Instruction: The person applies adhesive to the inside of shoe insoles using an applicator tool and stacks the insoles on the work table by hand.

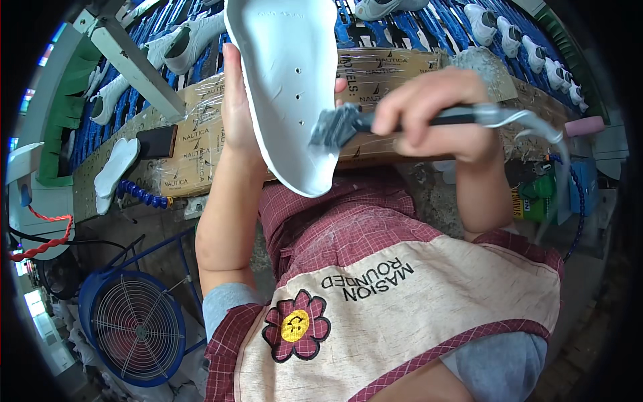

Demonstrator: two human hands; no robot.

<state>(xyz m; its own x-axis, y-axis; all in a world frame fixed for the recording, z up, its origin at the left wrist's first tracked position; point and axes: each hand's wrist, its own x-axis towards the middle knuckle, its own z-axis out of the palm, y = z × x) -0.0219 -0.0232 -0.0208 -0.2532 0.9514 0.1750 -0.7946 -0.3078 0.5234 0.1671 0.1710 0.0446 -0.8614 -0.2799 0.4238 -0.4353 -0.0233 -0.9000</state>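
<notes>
My left hand (240, 110) holds up a white shoe sole (278, 74), gripping it by its edges with the thumb along the left side. The sole is tilted, its inner face toward me, with a raised rim and a row of 3 small holes. In my right hand (439, 110) is a brush (338, 127) with a dark handle and grey, smeared bristles. A thin pale hose (536, 120) trails from the handle's far end. The bristles lie against the sole's lower right part. The right hand is slightly blurred.
Beyond my hands is a cardboard-covered bench (194, 154), bearing a dark flat rectangular object (158, 141) and another white sole (117, 167). White shoes (194, 50) stand on a blue slatted conveyor (127, 134). A blue fan (137, 328) stands lower left; a pink cylinder (585, 126) lies right.
</notes>
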